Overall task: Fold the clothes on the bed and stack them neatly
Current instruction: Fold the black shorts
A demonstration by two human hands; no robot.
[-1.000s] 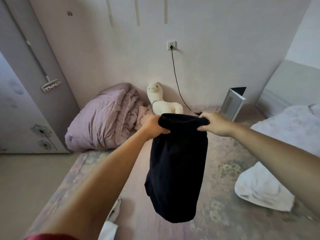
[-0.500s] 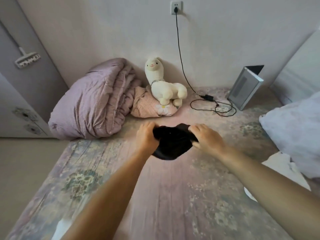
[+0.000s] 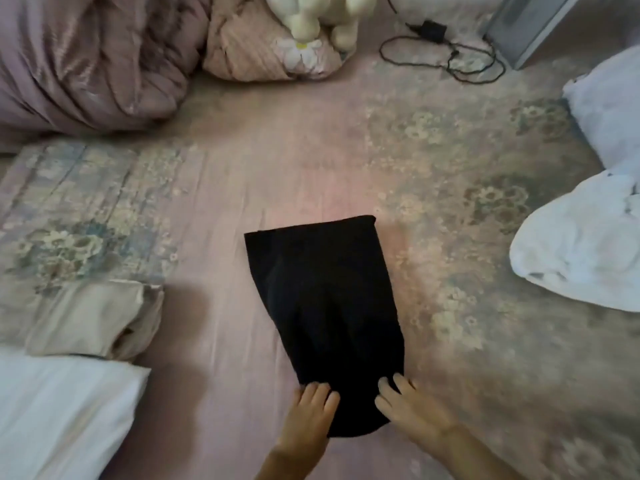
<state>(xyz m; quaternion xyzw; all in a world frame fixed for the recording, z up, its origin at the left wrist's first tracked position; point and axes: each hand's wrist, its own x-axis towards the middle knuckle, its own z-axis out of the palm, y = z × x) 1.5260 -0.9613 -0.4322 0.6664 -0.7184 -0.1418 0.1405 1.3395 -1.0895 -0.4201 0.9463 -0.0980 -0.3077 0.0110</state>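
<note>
Pressing flat, both hands rest w/ straight fingers on near end of black garment (image 3: 322,299): left hand (image 3: 308,420), right hand (image 3: 412,410), slightly apart. Garment lies mid-bed (image 3: 277,161), beige folded cloth (image 3: 93,317) to its left, white clothes (image 3: 578,251) to its right.

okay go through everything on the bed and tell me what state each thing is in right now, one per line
black garment: laid flat, folded lengthwise
left hand: fingers on garment's near edge
right hand: fingers on garment's near edge
beige garment: folded
white garment: crumpled
purple duvet: bunched
charger cable: loosely coiled
</note>
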